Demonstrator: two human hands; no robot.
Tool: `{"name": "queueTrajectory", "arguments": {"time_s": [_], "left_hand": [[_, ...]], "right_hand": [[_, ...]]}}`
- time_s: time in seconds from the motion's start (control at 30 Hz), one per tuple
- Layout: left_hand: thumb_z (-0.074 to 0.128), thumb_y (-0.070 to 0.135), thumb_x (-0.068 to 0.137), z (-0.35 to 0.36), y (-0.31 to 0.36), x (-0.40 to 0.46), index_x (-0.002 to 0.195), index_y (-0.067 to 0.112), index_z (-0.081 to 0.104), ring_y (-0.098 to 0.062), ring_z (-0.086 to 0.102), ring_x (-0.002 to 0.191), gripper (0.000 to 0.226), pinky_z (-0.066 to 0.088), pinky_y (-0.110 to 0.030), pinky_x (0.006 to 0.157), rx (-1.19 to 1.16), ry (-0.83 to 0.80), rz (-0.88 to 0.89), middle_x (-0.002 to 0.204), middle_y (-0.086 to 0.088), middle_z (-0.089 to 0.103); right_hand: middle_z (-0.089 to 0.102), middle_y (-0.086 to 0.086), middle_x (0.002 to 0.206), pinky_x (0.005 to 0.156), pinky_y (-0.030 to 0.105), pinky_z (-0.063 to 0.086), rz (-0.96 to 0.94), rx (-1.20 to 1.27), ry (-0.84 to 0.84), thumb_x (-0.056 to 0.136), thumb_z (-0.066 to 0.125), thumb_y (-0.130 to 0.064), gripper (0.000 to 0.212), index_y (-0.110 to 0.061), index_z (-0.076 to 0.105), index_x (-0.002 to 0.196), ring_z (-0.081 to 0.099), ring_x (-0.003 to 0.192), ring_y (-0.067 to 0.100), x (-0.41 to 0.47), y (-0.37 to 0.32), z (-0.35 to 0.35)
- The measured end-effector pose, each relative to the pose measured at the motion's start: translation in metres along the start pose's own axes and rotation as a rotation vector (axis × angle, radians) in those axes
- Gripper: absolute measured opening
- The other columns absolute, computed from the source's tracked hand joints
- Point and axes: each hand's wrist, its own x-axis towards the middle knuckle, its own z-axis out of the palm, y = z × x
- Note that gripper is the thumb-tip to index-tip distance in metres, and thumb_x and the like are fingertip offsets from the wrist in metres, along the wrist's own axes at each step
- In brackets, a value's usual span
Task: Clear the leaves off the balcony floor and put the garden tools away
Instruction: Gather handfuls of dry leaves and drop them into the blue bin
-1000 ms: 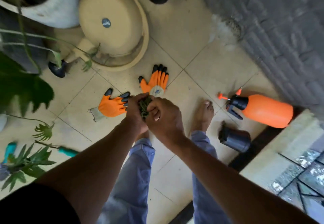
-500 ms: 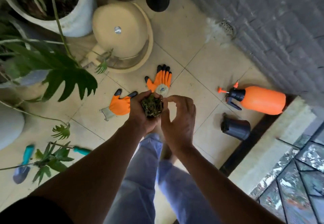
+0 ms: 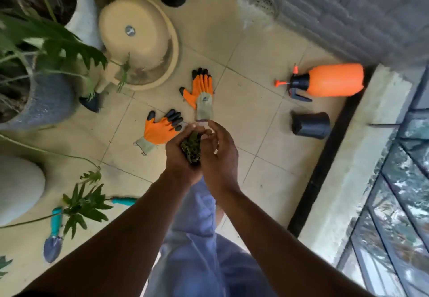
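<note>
A clump of green-brown leaves (image 3: pixel 191 148) sits cupped in my left hand (image 3: pixel 180 155), whose fingers curl round it. My right hand (image 3: pixel 220 150) presses against the clump's right side with curved fingers. Both hands hang above the tiled balcony floor (image 3: pixel 246 120). Below them lie two orange gloves with black fingertips, one glove (image 3: pixel 160 129) just left of my hands, the other glove (image 3: pixel 200 90) farther off. An orange spray bottle (image 3: pixel 332 79) lies on its side at the right. A teal-handled trowel (image 3: pixel 53 236) lies at the lower left, a second teal handle (image 3: pixel 124 201) beside it.
A small black pot (image 3: pixel 311 125) lies tipped near the dark door sill (image 3: pixel 325 164). An upturned beige basin (image 3: pixel 137 39), large planters (image 3: pixel 44 101) and leafy plants (image 3: pixel 83 206) crowd the left. A grey brick wall (image 3: pixel 348 11) runs along the top right, glass panels at the right.
My right hand has come back against the leaf clump after being held apart from it. The view has shifted, so the floor objects appear farther up and to the right.
</note>
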Motion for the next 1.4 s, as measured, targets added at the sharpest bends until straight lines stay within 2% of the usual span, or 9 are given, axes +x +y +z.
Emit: {"name": "queueTrajectory", "arguments": {"time_s": [0.1, 0.23, 0.6, 0.7, 0.83, 1.0, 1.1, 1.27, 1.4], "left_hand": [[0.046, 0.024, 0.103, 0.006, -0.02, -0.034, 0.116, 0.007, 0.062, -0.026, 0.068, 0.094, 0.027, 0.062, -0.031, 0.079, 0.015, -0.003, -0.025, 0.102, -0.01, 0.065], [0.04, 0.025, 0.103, 0.011, -0.047, -0.082, 0.08, 0.002, 0.078, -0.027, 0.075, 0.072, 0.05, 0.062, -0.03, 0.063, 0.045, 0.038, -0.081, 0.081, -0.014, 0.074], [0.049, 0.025, 0.098, -0.07, -0.076, -0.135, 0.114, 0.005, 0.066, -0.034, 0.062, 0.119, 0.031, 0.032, -0.043, 0.12, -0.093, 0.042, -0.079, 0.111, -0.016, 0.068], [0.057, 0.024, 0.089, -0.098, -0.071, -0.157, 0.117, 0.006, 0.067, -0.035, 0.045, 0.144, 0.035, 0.024, -0.047, 0.124, -0.169, -0.031, -0.105, 0.128, -0.016, 0.061], [0.056, 0.022, 0.082, -0.133, -0.052, -0.199, 0.098, 0.003, 0.078, -0.035, 0.049, 0.141, 0.033, 0.029, -0.049, 0.123, -0.238, -0.02, -0.037, 0.12, -0.017, 0.068], [0.055, 0.021, 0.082, -0.184, -0.029, -0.254, 0.092, 0.003, 0.078, -0.031, 0.068, 0.104, 0.031, 0.055, -0.041, 0.096, -0.2, 0.056, -0.004, 0.111, -0.015, 0.069], [0.053, 0.024, 0.086, -0.224, -0.024, -0.274, 0.099, 0.005, 0.075, -0.032, 0.073, 0.091, 0.032, 0.062, -0.038, 0.08, -0.179, 0.072, 0.003, 0.107, -0.014, 0.071], [0.048, 0.023, 0.094, -0.293, -0.04, -0.273, 0.095, 0.005, 0.074, -0.03, 0.075, 0.081, 0.032, 0.064, -0.039, 0.076, -0.196, 0.131, -0.036, 0.094, -0.012, 0.073], [0.057, 0.019, 0.08, -0.329, -0.062, -0.27, 0.103, 0.01, 0.068, -0.026, 0.072, 0.088, 0.027, 0.059, -0.034, 0.084, -0.152, 0.119, -0.05, 0.101, -0.008, 0.068]], "right_hand": [[0.061, -0.011, 0.126, 0.1, 0.03, 0.049, 0.026, 0.035, 0.036, 0.101, 0.056, -0.022, 0.036, -0.023, 0.06, 0.137, 0.058, 0.114, 0.007, -0.027, -0.005, -0.017], [0.058, -0.009, 0.137, 0.106, 0.032, 0.047, 0.044, 0.056, 0.064, 0.103, 0.055, -0.029, 0.038, -0.026, 0.057, 0.141, 0.055, 0.122, 0.008, -0.064, -0.005, -0.035], [0.054, -0.033, 0.136, 0.108, 0.049, 0.045, 0.216, 0.005, 0.049, 0.089, 0.043, -0.062, 0.04, -0.06, 0.05, 0.128, 0.057, 0.123, 0.001, -0.151, 0.028, -0.008], [0.06, -0.027, 0.132, 0.107, 0.051, 0.046, 0.184, 0.014, 0.043, 0.093, 0.042, -0.065, 0.039, -0.058, 0.052, 0.13, 0.06, 0.122, 0.005, -0.182, 0.034, 0.007], [0.071, -0.014, 0.119, 0.103, 0.051, 0.051, 0.247, 0.175, -0.024, 0.095, 0.049, -0.055, 0.035, -0.049, 0.063, 0.126, 0.067, 0.114, 0.012, -0.229, 0.026, 0.023], [0.068, -0.012, 0.101, 0.081, -0.009, 0.031, 0.228, 0.268, 0.025, 0.103, 0.055, -0.006, 0.025, -0.01, 0.072, 0.121, 0.043, 0.087, -0.038, -0.305, -0.01, 0.042], [0.07, -0.014, 0.112, 0.077, -0.012, 0.023, 0.216, 0.165, -0.051, 0.104, 0.057, -0.015, 0.028, -0.021, 0.07, 0.128, 0.044, 0.086, -0.037, -0.342, 0.01, 0.068], [0.068, -0.022, 0.117, 0.097, 0.012, 0.046, 0.304, 0.134, -0.083, 0.102, 0.057, -0.023, 0.032, -0.036, 0.067, 0.13, 0.057, 0.104, -0.016, -0.377, 0.059, 0.099], [0.067, -0.018, 0.121, 0.08, -0.008, 0.029, 0.322, 0.071, -0.099, 0.102, 0.056, -0.022, 0.033, -0.035, 0.065, 0.132, 0.047, 0.093, -0.031, -0.399, 0.098, 0.103]]}}
